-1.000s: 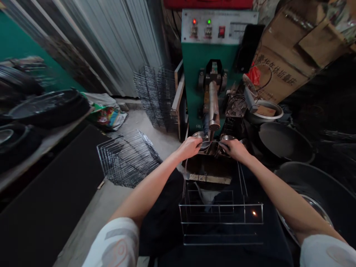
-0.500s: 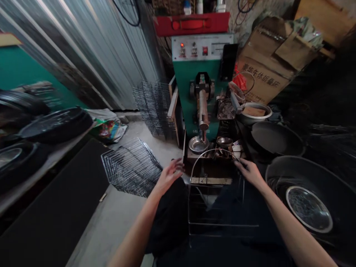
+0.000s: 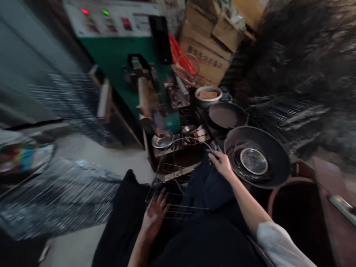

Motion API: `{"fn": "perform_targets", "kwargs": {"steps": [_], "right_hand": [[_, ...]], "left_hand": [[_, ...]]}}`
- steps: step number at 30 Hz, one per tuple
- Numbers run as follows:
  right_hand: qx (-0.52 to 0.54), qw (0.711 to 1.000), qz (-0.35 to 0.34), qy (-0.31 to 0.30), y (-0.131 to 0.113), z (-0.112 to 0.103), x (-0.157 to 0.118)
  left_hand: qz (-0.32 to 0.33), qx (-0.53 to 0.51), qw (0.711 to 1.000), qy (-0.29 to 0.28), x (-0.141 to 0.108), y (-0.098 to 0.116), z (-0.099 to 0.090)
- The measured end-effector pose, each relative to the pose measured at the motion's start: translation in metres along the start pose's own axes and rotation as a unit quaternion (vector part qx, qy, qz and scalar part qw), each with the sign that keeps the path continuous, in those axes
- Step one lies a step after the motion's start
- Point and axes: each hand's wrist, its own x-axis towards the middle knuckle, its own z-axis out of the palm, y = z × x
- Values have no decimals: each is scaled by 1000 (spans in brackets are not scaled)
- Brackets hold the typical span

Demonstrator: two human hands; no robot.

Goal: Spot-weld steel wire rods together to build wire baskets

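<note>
A thin wire frame [image 3: 178, 206] with an arched top and straight cross wires lies over my lap. My right hand [image 3: 221, 163] pinches the right side of its arch. At the frame's lower left side is my left hand [image 3: 157, 207], fingers spread, touching or just beside the wires; blur hides which. Beyond the arch stands a green machine [image 3: 111, 55] with a copper-coloured arm [image 3: 144, 96] that reaches down to a small metal bowl [image 3: 162, 140].
Stacked wire racks [image 3: 61, 196] are on the left. A large black pan [image 3: 275, 155] holding a round metal dish [image 3: 253, 161] is at the right, with a smaller pan [image 3: 228, 115] behind. A cardboard box [image 3: 207, 55] stands farther back.
The view has swung right and down. My left hand has come down to the wire frame's lower left side. A green light now glows beside the red one on the machine.
</note>
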Motion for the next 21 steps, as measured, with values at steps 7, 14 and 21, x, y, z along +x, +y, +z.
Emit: {"fn": "perform_targets", "kwargs": {"steps": [7,14,21], "right_hand": [[-153,980,110,-64,69,-76,6],[-379,823,423,-17,187,-163,6],[-419,770,477,-65,247,-151,-16]], "left_hand": [[25,4,1000,-12,19,28,37],[88,95,987,98,23,78,40],[187,202,956,100,29,128,48]]}}
